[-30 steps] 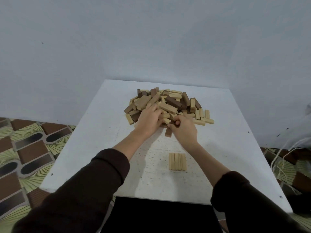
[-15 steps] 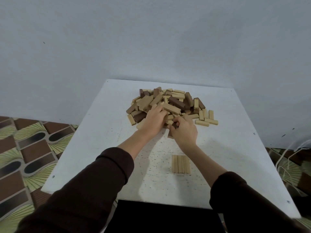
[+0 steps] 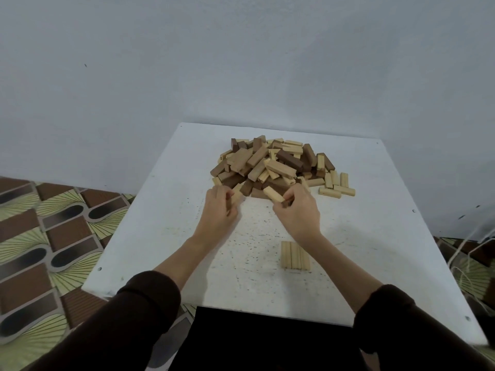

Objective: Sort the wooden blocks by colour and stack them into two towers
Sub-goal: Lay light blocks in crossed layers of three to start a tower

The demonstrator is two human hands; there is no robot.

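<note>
L hand (image 3: 218, 210) blurred, grip unclear; R hand (image 3: 297, 212) pinches light block (image 3: 273, 194).

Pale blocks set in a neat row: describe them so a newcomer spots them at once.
Start at the white table. Nearer the person than the mixed pile, beside the right forearm, lies the row. Only its blocks are aligned flush, all pale.
</note>
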